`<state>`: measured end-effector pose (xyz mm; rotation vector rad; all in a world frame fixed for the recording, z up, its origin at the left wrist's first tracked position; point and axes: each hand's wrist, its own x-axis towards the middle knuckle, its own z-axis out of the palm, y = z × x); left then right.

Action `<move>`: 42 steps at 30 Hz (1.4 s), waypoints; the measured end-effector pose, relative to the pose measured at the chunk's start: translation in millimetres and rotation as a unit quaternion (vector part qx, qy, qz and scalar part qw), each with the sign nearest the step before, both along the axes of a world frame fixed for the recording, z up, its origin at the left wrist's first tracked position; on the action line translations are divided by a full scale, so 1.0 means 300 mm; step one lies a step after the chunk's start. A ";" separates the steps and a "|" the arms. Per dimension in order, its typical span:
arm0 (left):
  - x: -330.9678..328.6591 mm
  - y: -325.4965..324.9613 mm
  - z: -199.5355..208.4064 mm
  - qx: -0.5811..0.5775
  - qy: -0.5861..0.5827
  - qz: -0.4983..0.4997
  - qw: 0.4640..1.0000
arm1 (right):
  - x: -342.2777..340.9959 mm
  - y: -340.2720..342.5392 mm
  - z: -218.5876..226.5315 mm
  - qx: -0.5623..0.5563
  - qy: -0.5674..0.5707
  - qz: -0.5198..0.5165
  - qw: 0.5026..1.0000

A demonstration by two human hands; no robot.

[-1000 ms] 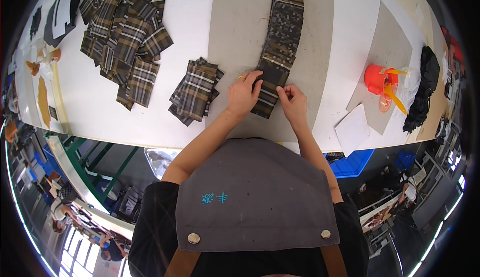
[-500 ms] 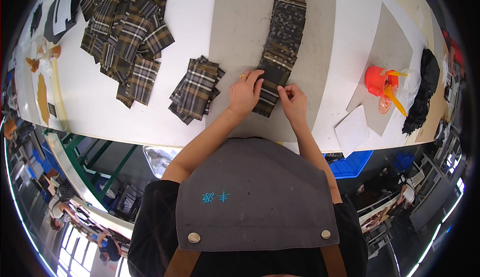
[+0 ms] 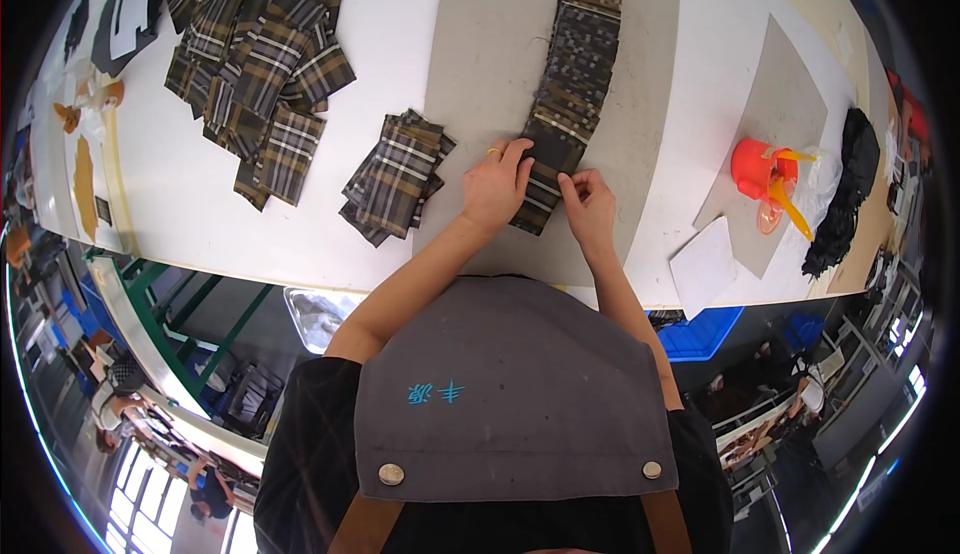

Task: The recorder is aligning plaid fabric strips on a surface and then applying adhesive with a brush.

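A long row of overlapping dark plaid fabric pieces [image 3: 575, 59] runs away from me over a grey board. At its near end lies the front plaid fabric piece [image 3: 541, 192], flat, with pale stripes across it. My left hand [image 3: 494, 189], a ring on one finger, is closed with thumb and fingertips at the left edge of this piece. Closed in a pinch, my right hand [image 3: 588, 204] holds its right edge between thumb and forefinger. Left of my left hand sits a small stack of brown and black plaid pieces [image 3: 400, 174], fanned a little.
A large loose heap of plaid pieces [image 3: 262, 64] lies at the far left. The grey board [image 3: 470, 44] rests on the white table [image 3: 375, 64]. To the right stand a red pot [image 3: 752, 166] with a yellow-handled tool, a white sheet [image 3: 703, 266] and a black bundle [image 3: 845, 194].
Both hands keep their grip at the near end of the row, with hardly any movement. The whole view has shifted slightly.
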<state>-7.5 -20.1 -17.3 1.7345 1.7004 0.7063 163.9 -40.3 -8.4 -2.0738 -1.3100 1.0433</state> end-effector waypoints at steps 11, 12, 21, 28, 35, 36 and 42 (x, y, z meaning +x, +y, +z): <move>-0.026 0.014 0.038 0.012 -0.040 0.034 0.999 | -0.066 0.044 0.089 0.068 -0.235 0.241 0.939; -0.049 0.006 0.045 0.017 -0.067 0.051 0.996 | -0.073 0.048 0.104 0.037 -0.246 0.248 0.936; -0.448 -0.191 0.134 0.116 0.108 0.172 0.972 | -0.202 0.081 0.218 -0.026 -0.056 0.251 0.966; -0.470 -0.231 0.062 0.089 0.093 0.163 0.978 | -0.509 0.151 0.060 -0.159 0.177 0.228 0.944; -0.491 -0.262 0.041 0.051 0.064 0.167 0.982 | -0.536 0.154 0.103 -0.087 0.209 0.275 0.934; -0.497 -0.270 0.039 0.048 0.057 0.170 0.983 | -0.528 0.153 0.165 -0.078 0.305 0.228 0.921; -0.519 -0.279 0.097 -0.047 -0.048 0.224 0.972 | -0.338 0.112 0.374 -0.071 0.532 0.126 0.834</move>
